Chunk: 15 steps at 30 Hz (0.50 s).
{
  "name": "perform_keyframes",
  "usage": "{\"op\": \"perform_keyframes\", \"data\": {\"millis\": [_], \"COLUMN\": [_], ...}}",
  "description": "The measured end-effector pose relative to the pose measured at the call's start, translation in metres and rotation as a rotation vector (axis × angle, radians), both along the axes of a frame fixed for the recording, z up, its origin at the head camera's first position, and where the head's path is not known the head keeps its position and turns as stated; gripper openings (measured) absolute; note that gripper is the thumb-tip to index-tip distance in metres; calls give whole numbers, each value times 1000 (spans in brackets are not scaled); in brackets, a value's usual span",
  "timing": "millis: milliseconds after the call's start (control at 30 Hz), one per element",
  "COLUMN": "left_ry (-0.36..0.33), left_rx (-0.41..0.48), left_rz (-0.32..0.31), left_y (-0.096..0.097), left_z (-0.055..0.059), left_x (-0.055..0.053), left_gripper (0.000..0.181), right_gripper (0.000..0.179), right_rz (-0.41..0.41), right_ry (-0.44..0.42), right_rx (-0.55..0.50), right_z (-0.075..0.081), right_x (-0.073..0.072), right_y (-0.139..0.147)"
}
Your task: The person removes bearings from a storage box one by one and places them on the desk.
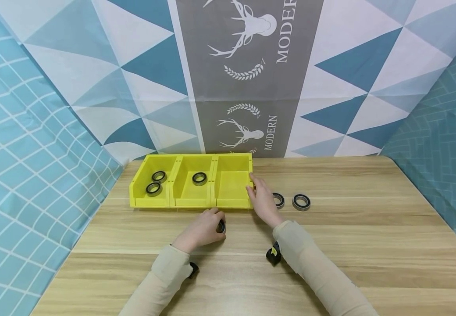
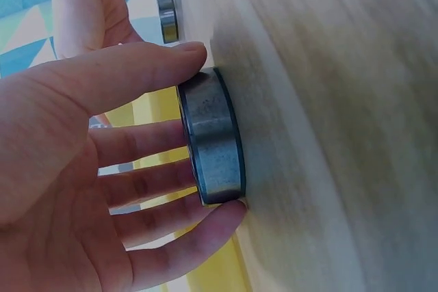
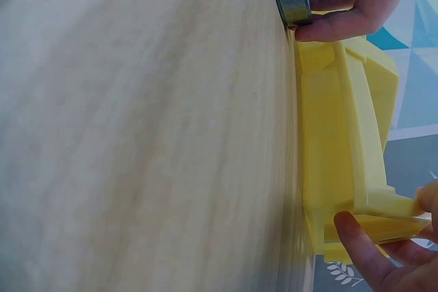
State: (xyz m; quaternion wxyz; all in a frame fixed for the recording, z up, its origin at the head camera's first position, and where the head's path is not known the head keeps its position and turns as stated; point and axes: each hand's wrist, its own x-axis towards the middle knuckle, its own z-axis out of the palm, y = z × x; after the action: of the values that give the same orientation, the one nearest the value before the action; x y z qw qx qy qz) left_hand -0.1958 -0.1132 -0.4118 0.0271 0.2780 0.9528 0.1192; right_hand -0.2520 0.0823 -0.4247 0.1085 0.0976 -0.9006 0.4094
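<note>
My left hand grips a ball bearing by its outer rim, thumb on one side and fingers on the other. This bearing is at the wooden tabletop, in front of the yellow bins; whether it touches the wood I cannot tell. At the right end of the row, my right hand holds the side wall of the right yellow bin, with fingertips at its rim. Two bearings, the upper one and the lower one, lie in the left bin. A single bearing lies in the middle bin.
Right of the bins, two more bearings lie on the wooden table: one partly behind my right hand, the other farther right. A patterned cloth wall stands behind the bins.
</note>
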Motion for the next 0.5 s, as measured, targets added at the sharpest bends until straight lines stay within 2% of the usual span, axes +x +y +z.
{"op": "perform_keyframes", "data": {"millis": [367, 500], "left_ry": [-37, -70], "left_rx": [9, 28], "left_rz": [-1, 1], "left_y": [0, -2], "left_z": [1, 5], "left_x": [0, -2], "left_gripper": [33, 35], "right_gripper": [47, 47], "right_rz": [0, -2], "right_ry": [-6, -5], "right_rx": [-2, -3], "right_z": [-1, -1], "right_x": [0, 0], "right_y": [0, 0]}}
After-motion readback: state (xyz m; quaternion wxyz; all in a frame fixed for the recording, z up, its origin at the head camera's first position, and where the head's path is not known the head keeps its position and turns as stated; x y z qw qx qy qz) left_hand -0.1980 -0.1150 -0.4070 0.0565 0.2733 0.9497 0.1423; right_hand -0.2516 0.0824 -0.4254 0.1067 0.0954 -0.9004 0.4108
